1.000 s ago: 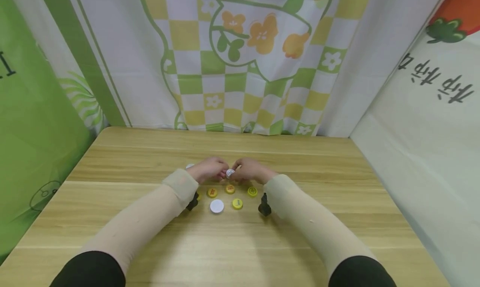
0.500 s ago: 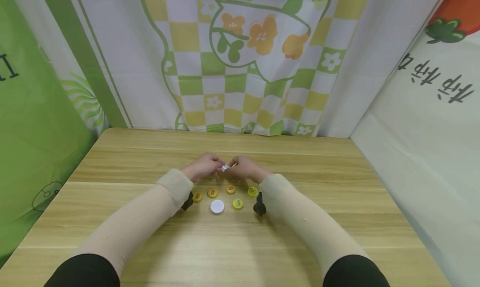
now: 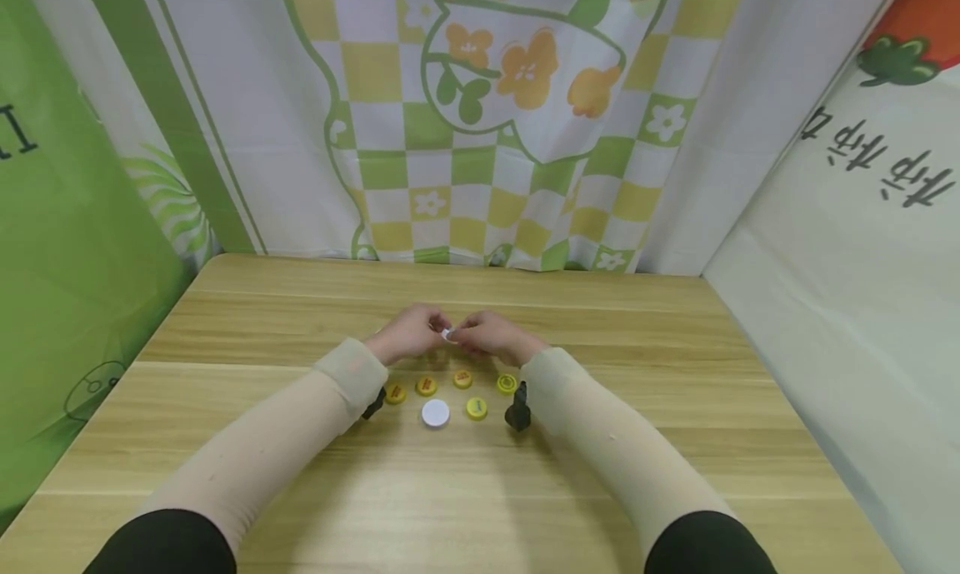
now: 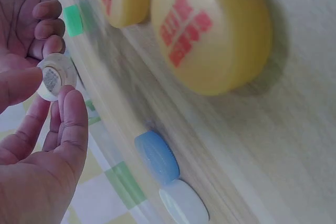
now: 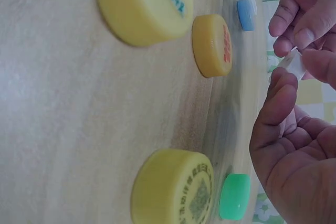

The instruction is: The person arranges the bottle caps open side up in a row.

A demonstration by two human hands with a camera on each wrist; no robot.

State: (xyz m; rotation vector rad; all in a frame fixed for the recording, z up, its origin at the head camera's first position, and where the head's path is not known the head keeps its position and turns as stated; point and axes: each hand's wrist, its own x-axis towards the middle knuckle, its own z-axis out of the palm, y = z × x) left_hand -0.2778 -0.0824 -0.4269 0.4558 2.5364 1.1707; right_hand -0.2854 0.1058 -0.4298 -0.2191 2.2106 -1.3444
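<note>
1. the left hand [image 3: 409, 332] and right hand [image 3: 492, 337] both pinch one small white bottle cap [image 3: 447, 335] where their fingertips meet, over the desk [image 3: 480, 499].
2. from it, in the head view, a larger white disc [image 3: 435, 413] lies at six o'clock, a green-lettered yellow cap [image 3: 476, 408] at five, a ring-printed yellow cap [image 3: 507, 383] at four.
3. three red-lettered yellow caps [image 3: 427, 386] spread between five and half past seven.

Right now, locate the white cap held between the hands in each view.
Head: white cap, slightly left of and below centre.
Left wrist: white cap, left side, just above mid-height.
Right wrist: white cap, right side, upper half, partly covered.
Shared landmark: checkered curtain in the background.
</note>
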